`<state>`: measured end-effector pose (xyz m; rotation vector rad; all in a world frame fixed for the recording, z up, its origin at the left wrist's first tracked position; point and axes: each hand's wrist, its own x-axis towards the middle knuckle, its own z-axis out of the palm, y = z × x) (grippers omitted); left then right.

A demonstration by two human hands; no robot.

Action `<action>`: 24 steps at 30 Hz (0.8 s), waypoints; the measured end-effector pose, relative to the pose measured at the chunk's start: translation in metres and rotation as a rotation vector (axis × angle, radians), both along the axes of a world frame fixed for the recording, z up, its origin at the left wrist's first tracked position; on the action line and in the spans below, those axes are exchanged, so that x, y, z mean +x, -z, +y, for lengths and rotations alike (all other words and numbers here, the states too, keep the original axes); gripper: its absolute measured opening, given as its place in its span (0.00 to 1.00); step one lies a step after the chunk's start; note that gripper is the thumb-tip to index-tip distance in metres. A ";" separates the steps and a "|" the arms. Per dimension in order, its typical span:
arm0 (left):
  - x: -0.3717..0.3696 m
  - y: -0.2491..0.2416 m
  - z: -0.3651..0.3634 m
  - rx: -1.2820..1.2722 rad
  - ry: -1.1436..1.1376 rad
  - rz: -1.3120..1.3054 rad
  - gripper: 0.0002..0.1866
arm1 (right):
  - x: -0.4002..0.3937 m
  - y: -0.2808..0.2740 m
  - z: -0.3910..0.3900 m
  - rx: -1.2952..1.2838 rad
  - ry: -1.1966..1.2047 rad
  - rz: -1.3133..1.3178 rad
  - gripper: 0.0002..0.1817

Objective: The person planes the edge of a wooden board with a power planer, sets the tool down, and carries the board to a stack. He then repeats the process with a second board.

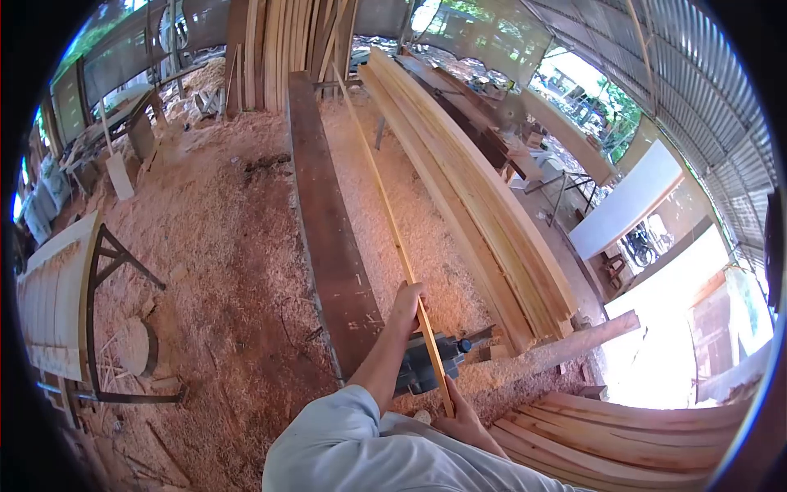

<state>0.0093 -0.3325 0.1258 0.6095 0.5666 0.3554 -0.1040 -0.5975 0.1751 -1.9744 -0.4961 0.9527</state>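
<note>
A long, thin wooden strip (384, 197) runs from close to my body away toward the far end of the workshop. My left hand (407, 306) is closed around it partway along, arm stretched forward. Close to my body, my right hand (463, 422) grips the strip's near end, its fingers partly hidden. Under the strip, between my hands, sits a dark bench vise or similar metal tool (420, 367), partly covered by my arm. Left of the strip lies a long brown beam or bench top (324, 205).
Long planks (467, 180) are stacked to the right, with more boards (607, 435) at lower right. Wood shavings cover the floor (221, 238). A metal-legged table (61, 303) and a round wood block (135, 346) stand left. Upright boards (275, 53) lean at the back.
</note>
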 end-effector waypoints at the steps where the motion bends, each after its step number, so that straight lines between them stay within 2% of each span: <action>1: -0.003 0.005 0.002 0.003 0.004 -0.027 0.06 | -0.001 0.006 -0.004 -0.016 0.011 0.038 0.53; 2: -0.004 0.008 0.010 0.003 -0.005 -0.023 0.06 | -0.001 0.014 -0.005 -0.017 0.010 0.008 0.53; 4: -0.009 0.010 0.026 -0.025 0.049 -0.109 0.13 | -0.005 0.007 0.004 -0.019 0.005 -0.004 0.53; 6: -0.013 0.003 0.048 -0.060 0.018 -0.065 0.13 | -0.001 -0.015 0.025 -0.020 -0.107 -0.182 0.55; 7: -0.017 -0.007 0.064 -0.100 0.031 -0.107 0.12 | -0.001 -0.022 0.036 -0.010 -0.179 -0.357 0.53; 8: -0.024 -0.015 0.078 -0.137 0.040 -0.154 0.12 | 0.000 -0.039 0.052 0.004 -0.191 -0.351 0.53; 9: -0.029 -0.014 0.090 -0.126 0.026 -0.147 0.12 | -0.002 -0.062 0.069 -0.107 -0.242 -0.350 0.52; 10: -0.035 -0.006 0.103 -0.115 0.028 -0.118 0.13 | -0.004 -0.076 0.082 -0.220 -0.290 -0.347 0.51; 11: -0.038 0.005 0.112 -0.105 0.035 -0.089 0.14 | -0.006 -0.077 0.090 -0.281 -0.317 -0.553 0.49; 12: -0.043 0.025 0.115 0.035 0.011 0.078 0.17 | -0.010 -0.071 0.094 -0.269 -0.317 -0.552 0.49; 13: -0.053 0.045 0.110 0.177 -0.011 0.244 0.19 | -0.012 -0.060 0.098 -0.327 -0.334 -0.549 0.49; 14: -0.069 0.046 0.086 0.203 -0.087 0.227 0.20 | -0.011 -0.045 0.103 -0.385 -0.345 -0.551 0.50; 15: -0.080 0.046 0.052 0.229 -0.164 0.197 0.20 | -0.005 -0.010 0.097 -0.330 -0.344 -0.563 0.53; 16: -0.091 0.058 0.022 0.330 -0.250 0.118 0.18 | 0.004 -0.005 0.100 -0.322 -0.332 -0.575 0.53; 17: -0.104 0.040 0.002 0.165 -0.312 0.112 0.14 | 0.005 -0.001 0.099 -0.201 -0.318 -0.587 0.52; 18: -0.118 0.026 0.000 0.163 -0.294 0.132 0.14 | 0.000 0.006 0.094 -0.090 -0.301 -0.579 0.50; 20: -0.141 0.011 0.007 0.350 -0.220 0.406 0.14 | 0.014 0.019 0.101 0.173 -0.019 -0.231 0.32; 21: -0.137 0.063 0.017 0.270 -0.298 0.375 0.11 | 0.011 0.027 0.101 0.224 0.267 -0.186 0.23; 23: -0.148 0.087 0.044 0.289 -0.314 0.297 0.10 | 0.029 0.072 0.103 0.217 0.816 -0.094 0.15; 24: -0.157 0.092 0.053 0.308 -0.342 0.219 0.09 | 0.040 0.075 0.097 0.319 0.806 0.064 0.16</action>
